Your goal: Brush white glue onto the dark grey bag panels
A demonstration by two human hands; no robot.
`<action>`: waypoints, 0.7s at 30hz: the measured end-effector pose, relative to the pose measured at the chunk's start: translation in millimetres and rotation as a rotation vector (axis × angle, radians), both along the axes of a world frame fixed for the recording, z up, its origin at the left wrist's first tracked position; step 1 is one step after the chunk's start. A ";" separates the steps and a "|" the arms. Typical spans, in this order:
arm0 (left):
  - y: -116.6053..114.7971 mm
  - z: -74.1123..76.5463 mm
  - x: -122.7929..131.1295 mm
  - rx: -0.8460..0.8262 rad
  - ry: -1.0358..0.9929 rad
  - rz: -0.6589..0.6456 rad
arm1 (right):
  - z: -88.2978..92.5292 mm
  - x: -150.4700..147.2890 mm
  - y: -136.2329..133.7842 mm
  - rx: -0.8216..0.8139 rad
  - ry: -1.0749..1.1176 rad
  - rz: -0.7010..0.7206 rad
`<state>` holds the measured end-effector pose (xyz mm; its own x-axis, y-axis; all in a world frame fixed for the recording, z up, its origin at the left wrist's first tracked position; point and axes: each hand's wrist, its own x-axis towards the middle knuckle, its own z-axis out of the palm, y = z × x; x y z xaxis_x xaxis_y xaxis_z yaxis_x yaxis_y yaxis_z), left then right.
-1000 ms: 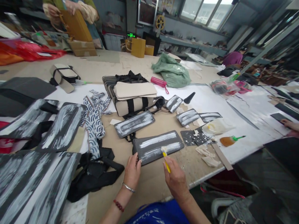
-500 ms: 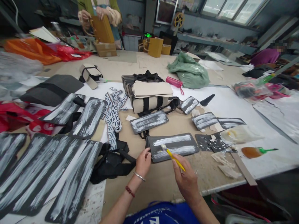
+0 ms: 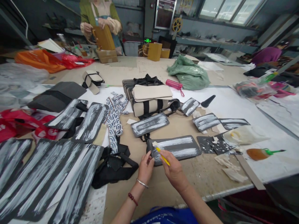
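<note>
In my right hand (image 3: pixel 172 169) is a brush (image 3: pixel 163 156) with a yellow handle, its white-loaded tip over the left end of a dark grey rounded panel (image 3: pixel 178 147). Two broad streaks of white paste run along this panel. My left hand (image 3: pixel 146 168) has its fingers closed at the panel's left edge. Just behind lies a smaller panel (image 3: pixel 149 124), also streaked white. Several long coated panels (image 3: pixel 77 180) are spread at the left. A black fabric piece with straps (image 3: pixel 112 169) sits left of my left hand.
Beige pieces (image 3: pixel 151 92) are stacked behind the panels, beside patterned straps (image 3: pixel 114 115). On the right are a paste-spattered black sheet (image 3: pixel 207 145), a glue bottle (image 3: pixel 258 153) and a flat strip (image 3: pixel 249 172). Across the table a co-worker (image 3: pixel 100 25) handles a yellow-brown box.
My right hand has moved left with the brush, nearer my left hand. The brush tip has gone from the streaks to the panel's left end. The view has tilted slightly.
</note>
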<state>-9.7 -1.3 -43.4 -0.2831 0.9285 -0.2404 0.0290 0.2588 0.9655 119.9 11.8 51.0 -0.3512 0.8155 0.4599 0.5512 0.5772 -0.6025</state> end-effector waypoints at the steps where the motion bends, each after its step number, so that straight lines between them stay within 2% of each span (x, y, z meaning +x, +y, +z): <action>1: 0.2 0.7 1.5 -0.004 -0.012 0.013 | -1.4 0.7 -0.3 -0.018 -0.009 0.045; 3: 0.7 1.5 4.2 -0.027 -0.044 0.037 | -0.4 3.7 -6.4 -0.083 -0.012 0.104; 5: 1.3 1.8 6.2 -0.043 -0.058 0.066 | 5.1 11.6 -15.5 -0.146 0.014 0.098; 7: 1.4 2.1 7.5 -0.055 -0.069 0.094 | 11.5 25.2 -22.1 -0.187 0.057 0.015; 10: 0.7 4.5 8.3 -0.066 -0.072 0.130 | 14.2 51.6 -22.7 -0.294 0.152 -0.232; 12: 0.9 7.4 8.4 -0.042 -0.030 0.159 | 9.1 67.8 -19.0 -0.458 0.297 -0.416; 14: 2.9 10.6 8.0 -0.013 0.030 0.176 | -0.1 79.2 -15.4 -0.630 0.504 -0.539; 17: 9.2 13.3 7.2 -0.005 0.084 0.178 | -14.2 86.1 -13.8 -0.751 0.720 -0.590; 21: 16.6 10.8 6.4 -0.021 0.109 0.195 | -21.6 86.2 -17.5 -0.758 0.751 -0.576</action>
<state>-3.3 15.3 -32.7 -0.4820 0.8487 -0.2175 0.0801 0.2899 0.9537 206.2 -5.8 29.4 0.3011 0.9149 -0.2690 -0.0212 -0.2755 -0.9611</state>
